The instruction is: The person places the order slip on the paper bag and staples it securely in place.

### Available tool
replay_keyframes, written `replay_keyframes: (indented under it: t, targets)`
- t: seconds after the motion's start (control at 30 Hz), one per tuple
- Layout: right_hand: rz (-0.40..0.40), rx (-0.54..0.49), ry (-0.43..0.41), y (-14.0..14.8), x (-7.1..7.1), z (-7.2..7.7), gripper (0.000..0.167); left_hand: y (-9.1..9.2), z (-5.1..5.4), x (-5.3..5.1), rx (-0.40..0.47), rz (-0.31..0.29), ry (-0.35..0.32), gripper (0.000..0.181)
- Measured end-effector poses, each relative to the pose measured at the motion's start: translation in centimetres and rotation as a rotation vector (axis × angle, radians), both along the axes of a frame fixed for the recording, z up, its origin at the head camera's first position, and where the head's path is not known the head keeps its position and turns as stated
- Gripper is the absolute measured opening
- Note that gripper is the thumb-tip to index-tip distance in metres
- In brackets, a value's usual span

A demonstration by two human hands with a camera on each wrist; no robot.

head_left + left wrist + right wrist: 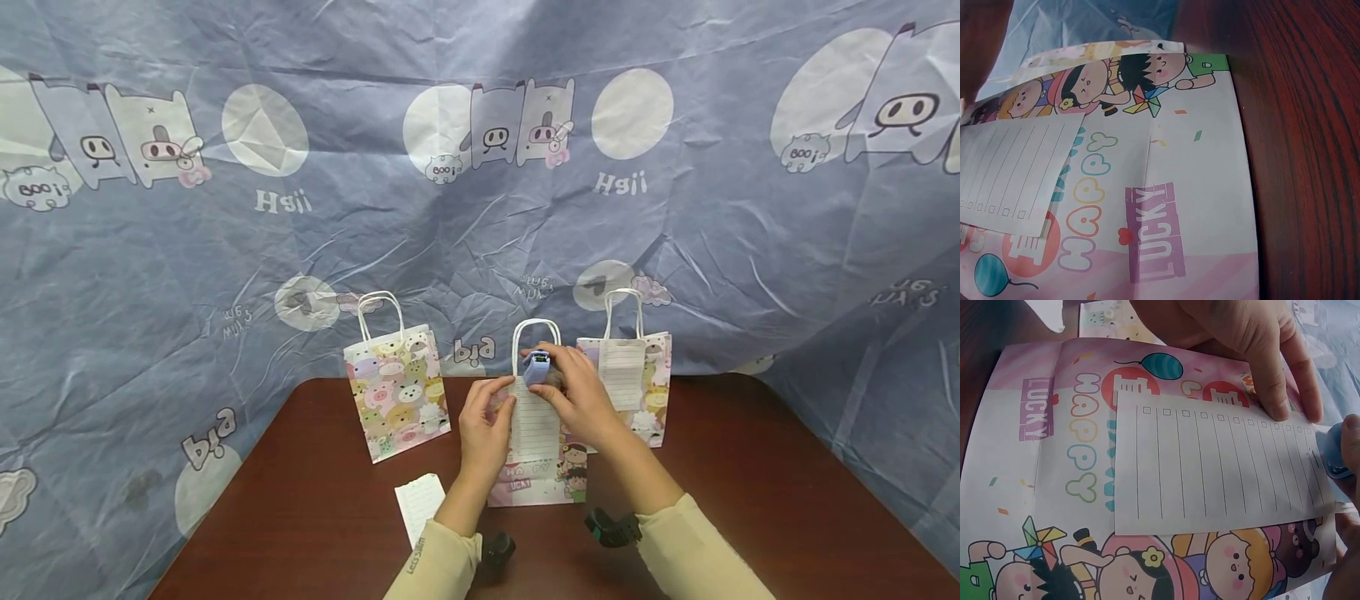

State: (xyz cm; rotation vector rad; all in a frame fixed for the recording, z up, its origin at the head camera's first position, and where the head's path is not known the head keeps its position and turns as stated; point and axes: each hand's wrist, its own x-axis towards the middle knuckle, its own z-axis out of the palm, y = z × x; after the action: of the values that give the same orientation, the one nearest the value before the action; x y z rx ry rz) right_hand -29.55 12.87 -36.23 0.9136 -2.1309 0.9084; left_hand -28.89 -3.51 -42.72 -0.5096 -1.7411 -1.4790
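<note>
A white paper gift bag (pixel 536 492) with cartoon children stands in the middle of the table, and a lined checklist sheet (pixel 534 425) lies against its front. My left hand (pixel 483 425) pinches the sheet and the bag's upper left edge; in the right wrist view its thumb presses on the sheet's row of small boxes. My right hand (pixel 585 392) holds a small blue stapler (pixel 537 368) at the top edge of the sheet and bag, below the white twisted handles (pixel 537 323). The left wrist view shows the bag's lower front, with the stapler out of sight.
Behind on the left stands an animal-print bag (pixel 397 392). Another bag (pixel 658 383) at the back right has a similar sheet (pixel 621 375) on its front. Loose lined paper (pixel 422 504) lies by my left forearm on the brown table (pixel 322 500). A blue cloth (pixel 480 233) hangs behind.
</note>
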Motion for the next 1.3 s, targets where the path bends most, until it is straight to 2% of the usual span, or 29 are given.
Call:
replay_keyframes:
  t: [0.2,0.43,0.6,0.73,1.0,1.17,1.3]
  targets:
    - [0.017,-0.053,-0.004,0.4,0.2,-0.1,0.058,0.2,0.1,0.1,0.029,-0.007,-0.018,0.031]
    - [0.033,-0.110,-0.014,1.1,0.7,-0.1,0.057,0.3,2.6,2.5,0.043,-0.014,-0.032,0.030]
    - [0.007,-0.134,0.010,1.8,1.3,-0.1,0.058,0.1,2.8,2.6,0.042,-0.002,-0.047,0.033]
    - [0.030,-0.165,0.013,2.6,1.7,-0.3,0.058,0.1,2.8,2.5,0.046,0.002,-0.053,0.035]
    - [0.041,-0.192,-0.010,4.4,2.7,-0.8,0.063,0.0,2.8,2.4,0.060,-0.021,-0.018,0.035]
    - [-0.019,-0.211,-0.078,5.9,3.8,-1.6,0.057,0.0,2.6,2.3,0.056,-0.016,0.011,0.035]
    - [-0.093,-0.201,-0.148,7.4,4.3,-2.4,0.053,0.1,2.6,2.4,0.053,-0.012,0.004,0.034]
